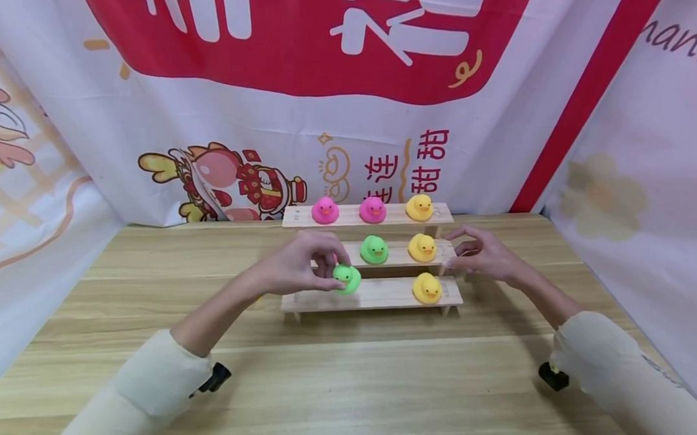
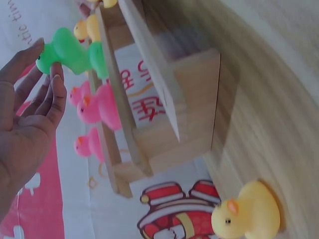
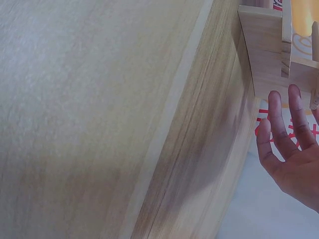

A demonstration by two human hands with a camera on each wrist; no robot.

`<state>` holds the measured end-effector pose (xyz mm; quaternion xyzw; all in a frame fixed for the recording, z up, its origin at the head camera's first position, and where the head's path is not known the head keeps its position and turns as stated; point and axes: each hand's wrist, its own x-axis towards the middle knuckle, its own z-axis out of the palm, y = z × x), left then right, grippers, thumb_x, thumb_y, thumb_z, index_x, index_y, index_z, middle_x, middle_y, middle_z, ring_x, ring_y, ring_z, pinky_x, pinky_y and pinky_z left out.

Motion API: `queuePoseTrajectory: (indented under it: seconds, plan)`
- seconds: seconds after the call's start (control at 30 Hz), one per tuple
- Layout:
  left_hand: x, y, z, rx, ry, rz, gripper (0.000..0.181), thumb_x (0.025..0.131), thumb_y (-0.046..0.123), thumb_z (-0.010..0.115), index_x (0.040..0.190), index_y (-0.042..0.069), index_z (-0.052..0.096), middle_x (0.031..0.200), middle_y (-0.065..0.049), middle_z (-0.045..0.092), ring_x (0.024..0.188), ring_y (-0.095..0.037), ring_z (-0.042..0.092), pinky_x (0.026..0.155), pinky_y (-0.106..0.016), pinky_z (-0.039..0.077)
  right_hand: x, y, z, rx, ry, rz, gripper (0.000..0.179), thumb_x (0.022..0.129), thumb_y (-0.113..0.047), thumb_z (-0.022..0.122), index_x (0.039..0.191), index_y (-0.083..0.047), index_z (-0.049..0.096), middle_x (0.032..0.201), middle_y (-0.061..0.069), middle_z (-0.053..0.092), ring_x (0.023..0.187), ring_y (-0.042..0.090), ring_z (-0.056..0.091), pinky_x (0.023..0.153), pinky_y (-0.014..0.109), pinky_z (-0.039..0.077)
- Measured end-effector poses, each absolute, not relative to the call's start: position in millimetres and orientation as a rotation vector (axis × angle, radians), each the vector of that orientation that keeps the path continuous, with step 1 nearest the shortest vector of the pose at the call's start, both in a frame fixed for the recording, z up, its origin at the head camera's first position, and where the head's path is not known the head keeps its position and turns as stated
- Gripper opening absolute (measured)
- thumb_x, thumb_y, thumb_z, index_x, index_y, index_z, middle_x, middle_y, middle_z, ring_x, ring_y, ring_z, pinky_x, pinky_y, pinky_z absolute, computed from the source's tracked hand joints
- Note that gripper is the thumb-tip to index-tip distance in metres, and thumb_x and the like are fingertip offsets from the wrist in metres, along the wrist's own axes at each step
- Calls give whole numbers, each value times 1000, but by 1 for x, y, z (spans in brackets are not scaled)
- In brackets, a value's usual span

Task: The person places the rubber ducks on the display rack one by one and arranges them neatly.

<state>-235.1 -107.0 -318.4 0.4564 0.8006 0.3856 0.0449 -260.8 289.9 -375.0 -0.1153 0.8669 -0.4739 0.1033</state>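
Observation:
My left hand (image 1: 304,265) pinches a green rubber duck (image 1: 348,279) between thumb and fingers, above the left part of the bottom tier. The three-tier wooden stand (image 1: 352,297) carries two pink ducks and a yellow duck (image 1: 419,208) on top. On the middle tier sit another green duck (image 1: 374,249) and a yellow one; the left wrist view also shows a pink duck (image 2: 102,107) there, largely hidden by my hand from the head. A yellow duck (image 1: 427,288) sits at the bottom tier's right. Beside the stand's right end, my right hand (image 1: 484,257) has loosely bent fingers; contact is unclear.
A yellow duck (image 2: 249,211) stands on the wooden table (image 1: 356,386) left of the stand, mostly hidden behind my left arm in the head view. A printed cloth (image 1: 297,109) hangs right behind the stand, with more cloth at both sides.

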Motion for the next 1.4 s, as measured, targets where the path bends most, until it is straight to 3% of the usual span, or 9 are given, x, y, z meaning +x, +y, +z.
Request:
queuePoseTrajectory:
  seconds: [0.67, 1.4]
  plan:
    - [-233, -55, -351, 1380, 2527, 1114, 22, 83, 4, 86, 102, 1, 76, 101, -7, 69, 74, -11, 63, 67, -21, 57, -260, 289, -374, -351, 2539, -1416, 55, 94, -14, 78, 139, -1, 49, 106, 17, 68, 87, 20, 66, 71, 39, 61]
    - [-233, -39, -365, 1310, 2538, 1084, 25, 84, 4, 86, 107, -1, 76, 97, -5, 65, 76, -10, 60, 67, -19, 55, -260, 290, -373, -363, 2543, -1417, 55, 93, -11, 78, 139, 0, 51, 102, 17, 69, 86, 19, 66, 72, 41, 61]
